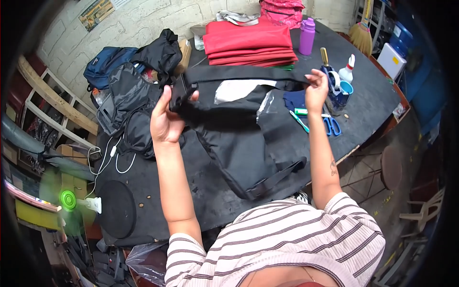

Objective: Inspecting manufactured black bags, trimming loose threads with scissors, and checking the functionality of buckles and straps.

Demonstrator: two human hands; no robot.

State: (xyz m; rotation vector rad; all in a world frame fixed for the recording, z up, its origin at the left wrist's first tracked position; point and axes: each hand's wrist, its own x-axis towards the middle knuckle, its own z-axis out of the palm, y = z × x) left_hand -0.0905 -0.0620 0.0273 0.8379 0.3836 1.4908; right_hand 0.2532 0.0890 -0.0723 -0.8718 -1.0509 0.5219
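A black fabric bag with straps is held up over the black worktop, its body hanging between and below the hands. Its bunched near-side straps are gripped by the left hand, thumb raised; the far end of its wide black band is pinched by the right hand. A dark grey backpack is seen left of the left hand, folded red fabric beyond both hands, and blue-handled scissors beside the right wrist.
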